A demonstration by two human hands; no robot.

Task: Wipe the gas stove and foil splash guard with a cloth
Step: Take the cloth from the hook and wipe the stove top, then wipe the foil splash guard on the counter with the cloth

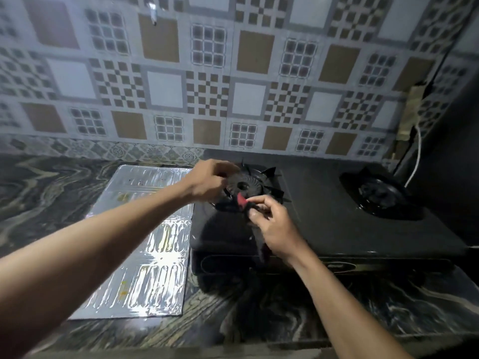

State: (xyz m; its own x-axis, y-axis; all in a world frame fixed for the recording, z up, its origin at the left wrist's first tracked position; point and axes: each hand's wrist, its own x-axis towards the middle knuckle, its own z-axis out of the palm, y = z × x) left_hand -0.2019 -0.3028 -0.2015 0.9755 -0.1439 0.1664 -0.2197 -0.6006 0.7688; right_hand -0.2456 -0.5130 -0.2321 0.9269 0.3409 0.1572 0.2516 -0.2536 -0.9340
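A black two-burner gas stove (pixel 324 218) stands on the marbled counter. The foil splash guard (pixel 150 250) lies flat on the counter, left of the stove, with small stains on it. My left hand (pixel 207 182) grips the left edge of the round black burner cap (pixel 243 186), which looks tilted above the left burner's pan support. My right hand (pixel 272 224) pinches a dark cloth (pixel 255 226) with a red patch at the cap's near edge. The cloth hangs down below my palm over the stove front.
The right burner (pixel 378 195) sits with its pan support in place. A white hose (pixel 417 156) runs down behind the stove's right end. The patterned tile wall (pixel 233 86) rises right behind. The marbled counter (pixel 51 193) extends left and in front.
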